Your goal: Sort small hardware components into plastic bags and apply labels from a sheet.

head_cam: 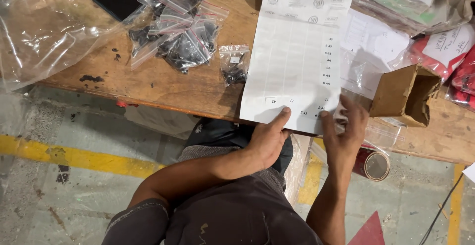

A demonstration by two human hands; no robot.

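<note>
A long white sheet of small stickers point(292, 62) lies on the wooden table point(163, 84), hanging a little over its front edge. My left hand point(267, 138) rests at the sheet's lower edge with the thumb pressing on the paper. My right hand point(346, 129) is at the sheet's lower right corner, blurred, fingers apart, touching a small clear plastic bag point(354, 77). Whether it pinches a sticker I cannot tell.
A heap of small zip bags with black parts point(178, 27) lies on the left, one single bag point(234, 64) beside the sheet. A large clear bag point(44, 27) is far left. An open brown cardboard box point(405, 94) and red packets point(457, 72) stand right. A tape roll point(373, 163) lies below.
</note>
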